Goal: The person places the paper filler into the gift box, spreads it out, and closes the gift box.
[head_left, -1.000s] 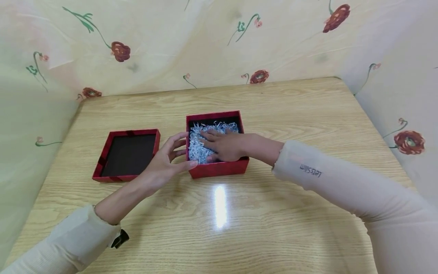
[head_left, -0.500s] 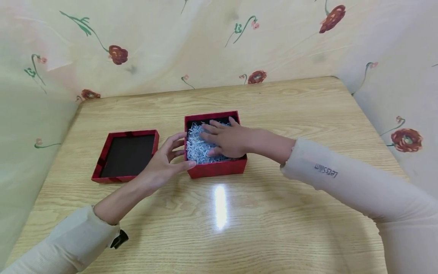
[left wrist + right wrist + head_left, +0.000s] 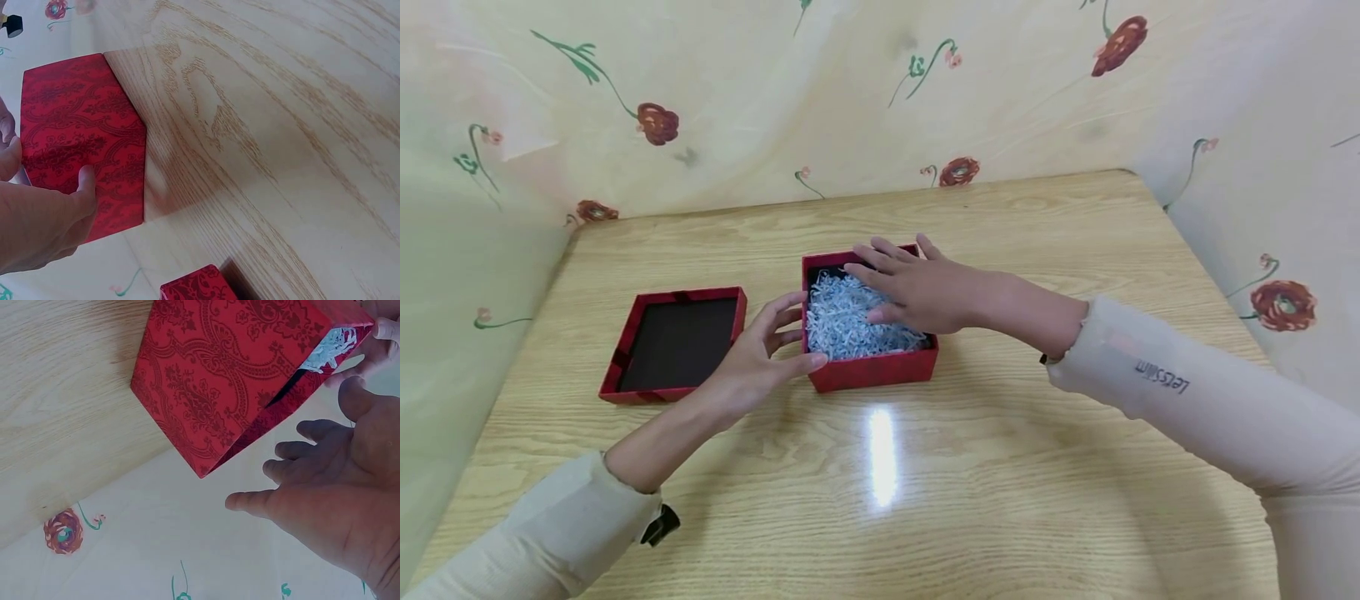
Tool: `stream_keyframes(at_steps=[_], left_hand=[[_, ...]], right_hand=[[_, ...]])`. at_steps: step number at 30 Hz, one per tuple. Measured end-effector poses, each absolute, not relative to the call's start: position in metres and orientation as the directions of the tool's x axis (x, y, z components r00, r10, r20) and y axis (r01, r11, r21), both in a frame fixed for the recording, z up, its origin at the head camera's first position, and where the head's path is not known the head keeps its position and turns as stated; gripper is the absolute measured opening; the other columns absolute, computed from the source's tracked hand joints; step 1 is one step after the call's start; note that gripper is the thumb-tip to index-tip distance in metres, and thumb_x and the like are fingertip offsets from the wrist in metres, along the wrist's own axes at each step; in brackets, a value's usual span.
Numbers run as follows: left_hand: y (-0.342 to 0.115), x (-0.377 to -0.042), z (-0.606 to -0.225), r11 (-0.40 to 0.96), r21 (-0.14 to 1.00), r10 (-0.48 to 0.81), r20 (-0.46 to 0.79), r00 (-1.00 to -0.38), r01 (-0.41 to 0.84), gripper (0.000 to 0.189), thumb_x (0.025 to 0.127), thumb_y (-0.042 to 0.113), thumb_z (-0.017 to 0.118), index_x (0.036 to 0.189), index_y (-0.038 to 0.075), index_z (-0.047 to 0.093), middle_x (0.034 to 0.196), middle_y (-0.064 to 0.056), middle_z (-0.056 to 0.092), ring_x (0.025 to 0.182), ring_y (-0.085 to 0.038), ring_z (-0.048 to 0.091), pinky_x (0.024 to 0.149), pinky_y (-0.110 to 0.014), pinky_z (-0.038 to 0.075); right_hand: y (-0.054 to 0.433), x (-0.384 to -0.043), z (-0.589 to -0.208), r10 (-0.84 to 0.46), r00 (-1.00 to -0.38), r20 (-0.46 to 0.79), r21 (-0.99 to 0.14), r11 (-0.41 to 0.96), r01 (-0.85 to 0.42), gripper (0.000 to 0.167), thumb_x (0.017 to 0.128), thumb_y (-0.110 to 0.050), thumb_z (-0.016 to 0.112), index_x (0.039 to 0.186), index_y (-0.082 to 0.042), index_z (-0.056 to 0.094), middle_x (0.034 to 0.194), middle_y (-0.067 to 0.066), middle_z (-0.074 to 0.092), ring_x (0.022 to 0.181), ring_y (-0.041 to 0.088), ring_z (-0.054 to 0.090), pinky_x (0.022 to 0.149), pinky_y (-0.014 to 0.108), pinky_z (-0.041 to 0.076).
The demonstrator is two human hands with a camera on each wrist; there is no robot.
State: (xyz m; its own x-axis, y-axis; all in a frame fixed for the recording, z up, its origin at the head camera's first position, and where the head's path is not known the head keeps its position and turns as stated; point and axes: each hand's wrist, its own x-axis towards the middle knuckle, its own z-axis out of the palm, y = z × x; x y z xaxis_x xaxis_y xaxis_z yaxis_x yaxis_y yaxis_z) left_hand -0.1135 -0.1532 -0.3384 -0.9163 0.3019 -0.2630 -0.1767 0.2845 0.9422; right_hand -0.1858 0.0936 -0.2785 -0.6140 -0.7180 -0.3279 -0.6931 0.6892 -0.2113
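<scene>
A red patterned gift box [image 3: 872, 372] stands on the table, filled with pale blue shredded paper [image 3: 857, 317] up near its rim. My left hand [image 3: 756, 358] holds the box at its left side, thumb at the near-left corner and bent fingers along the left wall. Over the box's right part hovers my right hand [image 3: 928, 287], fingers spread and nearly straight. In the right wrist view its palm [image 3: 350, 469] faces the box opening, apart from the paper. The left wrist view has my left thumb [image 3: 86, 184] beside a red box wall [image 3: 94, 119].
To the left lies the red box lid [image 3: 673, 393], its dark inside facing up, beside my left forearm. A wooden table [image 3: 985, 467] carries both. Flower-patterned cloth [image 3: 737, 108] hangs behind it and along the sides.
My right hand has lifted off the shredded paper and moved right and back toward the far-right rim, baring more paper. My left hand stays at the box.
</scene>
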Motion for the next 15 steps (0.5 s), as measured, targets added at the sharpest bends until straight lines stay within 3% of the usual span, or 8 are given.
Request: stream_keyframes(at_steps=[15], left_hand=[[-0.154,-0.112,-0.3384,0.281,0.945,0.311,-0.253,-0.916,-0.166,0.08,0.087,0.019,0.073,0.15,0.027,0.025,0.15,-0.003,0.032,0.134,-0.028,0.037,0.1,-0.046,0.045]], right_hand=[[0.0917,-0.1816,-0.2733,-0.698,-0.666,-0.263,-0.182,0.714,-0.676,0.071,0.101,-0.05,0.038,0.156,-0.021,0.004,0.162,0.003,-0.006,0.146,0.023,-0.014,0.112,0.059,-0.011]])
